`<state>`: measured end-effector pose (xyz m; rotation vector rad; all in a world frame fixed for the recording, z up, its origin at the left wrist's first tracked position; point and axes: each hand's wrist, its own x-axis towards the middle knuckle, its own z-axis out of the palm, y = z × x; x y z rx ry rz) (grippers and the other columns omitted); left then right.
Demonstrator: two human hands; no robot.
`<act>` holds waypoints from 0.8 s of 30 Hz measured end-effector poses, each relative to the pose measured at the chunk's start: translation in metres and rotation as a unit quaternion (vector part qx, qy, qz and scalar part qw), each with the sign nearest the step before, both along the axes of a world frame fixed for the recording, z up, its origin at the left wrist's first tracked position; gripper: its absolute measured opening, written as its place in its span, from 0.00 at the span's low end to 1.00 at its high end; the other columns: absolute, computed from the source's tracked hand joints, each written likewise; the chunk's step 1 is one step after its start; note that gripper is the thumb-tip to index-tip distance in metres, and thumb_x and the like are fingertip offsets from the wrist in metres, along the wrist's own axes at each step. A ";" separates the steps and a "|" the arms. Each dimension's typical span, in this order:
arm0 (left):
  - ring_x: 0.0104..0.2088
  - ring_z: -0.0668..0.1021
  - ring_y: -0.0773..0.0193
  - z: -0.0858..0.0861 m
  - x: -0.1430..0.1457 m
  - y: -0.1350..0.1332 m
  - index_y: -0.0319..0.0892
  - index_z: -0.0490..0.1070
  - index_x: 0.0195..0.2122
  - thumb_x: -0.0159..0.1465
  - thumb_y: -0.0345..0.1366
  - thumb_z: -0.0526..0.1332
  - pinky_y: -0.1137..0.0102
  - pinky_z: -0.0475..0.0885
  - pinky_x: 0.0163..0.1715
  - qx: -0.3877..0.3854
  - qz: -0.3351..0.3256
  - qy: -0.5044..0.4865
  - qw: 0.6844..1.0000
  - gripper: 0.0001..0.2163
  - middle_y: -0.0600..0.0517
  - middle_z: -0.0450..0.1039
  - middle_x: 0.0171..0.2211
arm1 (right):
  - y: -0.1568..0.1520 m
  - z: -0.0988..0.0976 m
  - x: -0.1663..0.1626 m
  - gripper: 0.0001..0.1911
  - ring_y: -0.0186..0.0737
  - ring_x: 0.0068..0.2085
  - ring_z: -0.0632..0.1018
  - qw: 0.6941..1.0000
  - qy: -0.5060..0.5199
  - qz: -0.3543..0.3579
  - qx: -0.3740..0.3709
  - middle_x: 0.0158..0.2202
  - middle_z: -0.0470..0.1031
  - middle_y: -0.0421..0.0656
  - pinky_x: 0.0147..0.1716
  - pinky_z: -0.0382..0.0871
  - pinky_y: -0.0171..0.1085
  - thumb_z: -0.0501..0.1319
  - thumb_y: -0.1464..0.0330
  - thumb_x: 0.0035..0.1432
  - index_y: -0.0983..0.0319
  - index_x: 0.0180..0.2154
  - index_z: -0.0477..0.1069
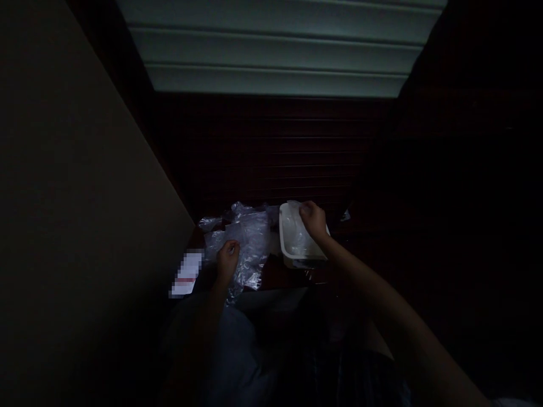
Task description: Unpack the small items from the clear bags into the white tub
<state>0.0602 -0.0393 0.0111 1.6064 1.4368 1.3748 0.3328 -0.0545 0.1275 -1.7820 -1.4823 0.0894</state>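
A crinkled pile of clear plastic bags (254,237) lies on a dark reddish surface. My left hand (228,259) is over the pile's left part, thumb and fingers curled into a pinch against the film. Whether a bag edge is between those fingers is too dark to make out. To the right stands a white plastic tub (285,240), open at the top. Over its far right rim is my right hand (313,219), closed on a thin clear plastic bag (299,232) that hangs down inside the tub. The tub's right side is partly hidden by my right hand and forearm.
A blurred-out white paper (186,274) with a red stripe lies at the left. A plain wall (85,198) rises on that side. Behind the tub is a dark slatted panel (271,147), with pale slats (275,51) above. The right side is very dark.
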 end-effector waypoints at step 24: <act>0.36 0.73 0.61 -0.009 0.006 -0.017 0.43 0.69 0.32 0.56 0.42 0.51 0.68 0.66 0.38 -0.030 -0.024 0.111 0.993 0.11 0.50 0.72 0.33 | 0.013 -0.095 -0.001 0.38 0.49 0.58 0.52 0.860 -0.235 0.191 -0.411 0.59 0.47 0.52 0.52 0.50 0.47 0.58 0.57 0.46 0.61 0.56 0.49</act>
